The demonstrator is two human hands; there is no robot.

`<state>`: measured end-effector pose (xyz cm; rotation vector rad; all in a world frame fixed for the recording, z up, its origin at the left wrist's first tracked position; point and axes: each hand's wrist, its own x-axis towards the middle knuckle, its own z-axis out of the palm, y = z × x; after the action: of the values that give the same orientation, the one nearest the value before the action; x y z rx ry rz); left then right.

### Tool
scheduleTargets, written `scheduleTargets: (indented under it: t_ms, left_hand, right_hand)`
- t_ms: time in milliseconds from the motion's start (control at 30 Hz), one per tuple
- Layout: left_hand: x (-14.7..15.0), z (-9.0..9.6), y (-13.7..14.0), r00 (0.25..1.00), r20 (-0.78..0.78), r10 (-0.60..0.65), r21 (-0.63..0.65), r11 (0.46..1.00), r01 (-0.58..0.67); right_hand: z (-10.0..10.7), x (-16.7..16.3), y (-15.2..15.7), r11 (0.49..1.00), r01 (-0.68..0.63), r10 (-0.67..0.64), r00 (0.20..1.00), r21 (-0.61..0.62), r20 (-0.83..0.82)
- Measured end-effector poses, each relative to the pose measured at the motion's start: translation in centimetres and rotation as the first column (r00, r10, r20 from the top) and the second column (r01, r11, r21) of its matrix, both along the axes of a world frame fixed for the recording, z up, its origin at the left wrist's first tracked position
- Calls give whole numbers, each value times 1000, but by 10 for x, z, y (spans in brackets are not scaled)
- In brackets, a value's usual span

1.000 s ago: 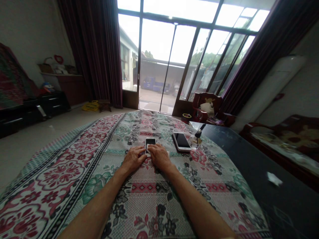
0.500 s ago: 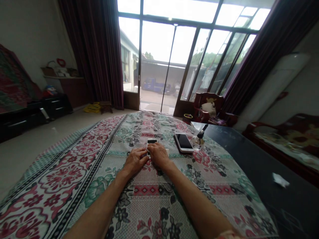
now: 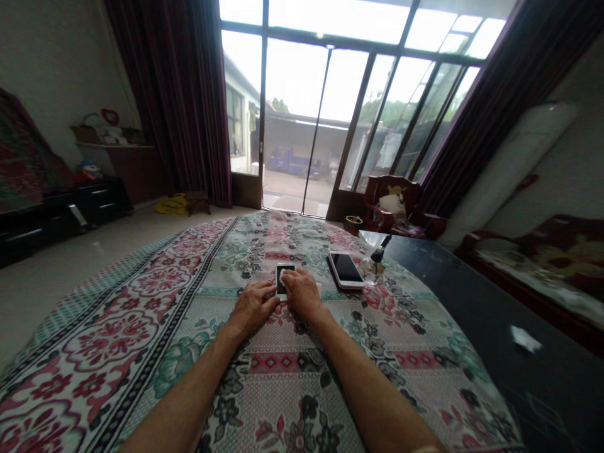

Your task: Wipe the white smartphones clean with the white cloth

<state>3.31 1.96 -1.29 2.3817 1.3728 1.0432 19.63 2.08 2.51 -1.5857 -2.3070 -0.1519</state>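
A small white phone (image 3: 279,290) with a dark screen lies face up on the patterned tablecloth (image 3: 278,402). Bent fingers of my left hand (image 3: 253,306) grip its left edge. Over its right side is my right hand (image 3: 304,294), closed on a small white wad (image 3: 283,275) that rests against the screen; whether it is tissue or cloth I cannot tell. Something pale shows beside the right hand, mostly covered. To the right lies a larger white phone or tablet (image 3: 346,269), its screen dark. Beside that stands a clear bottle (image 3: 371,270) with a black top.
A dark table (image 3: 438,296) adjoins on the right, with a crumpled white tissue (image 3: 525,338) on it. Beyond are a wooden armchair (image 3: 394,201) and a glass door (image 3: 292,126). A yellow item (image 3: 171,204) lies on the floor at left.
My right hand has shifted slightly right across the small phone, so more of its screen and the white wad now show. My left hand stays at the phone's left edge.
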Motion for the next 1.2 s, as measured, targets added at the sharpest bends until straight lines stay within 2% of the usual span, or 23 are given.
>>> scheduleTargets:
  t_ms: [67, 133, 367, 433, 567, 633, 733, 800, 967, 1200]
  left_hand:
    - [0, 1, -1, 1000, -6, -16, 9, 1000, 16]
    - [0, 2, -1, 1000, -9, -17, 16, 1000, 17]
    - [0, 1, -1, 1000, -19, 18, -12, 1000, -19]
    - [0, 2, -1, 1000, -20, 17, -14, 1000, -17]
    - [0, 3, -3, 999, -32, 6, -7, 1000, -6]
    - [1, 4, -4, 1000, -28, 10, -2, 1000, -10]
    - [1, 4, -5, 1000, -16, 26, 4, 1000, -26]
    - [1, 4, -5, 999, -8, 40, 8, 999, -39]
    - [0, 3, -2, 1000, 16, -4, 1, 1000, 4]
    - [-3, 0, 2, 1000, 15, -22, 16, 1000, 21]
  right_hand:
    - [0, -7, 1, 998, -60, 60, 998, 2, 12]
    - [-1, -8, 5, 998, -65, 65, 998, -4, 7]
    - [0, 12, 13, 992, 125, -127, 991, -33, -53]
    - [1, 11, 10, 995, 98, -99, 994, -26, -46]
    - [1, 0, 6, 997, -75, 74, 997, -28, -8]
    - [-1, -2, 9, 998, -53, 52, 998, -29, -21]
    - [-4, 6, 16, 996, 80, -82, 993, -35, -83]
    - [-7, 13, 21, 993, 109, -114, 986, -46, -120]
    - [-10, 24, 25, 996, 70, -78, 984, -51, -158]
    - [-7, 22, 22, 996, 16, -25, 993, -82, -113]
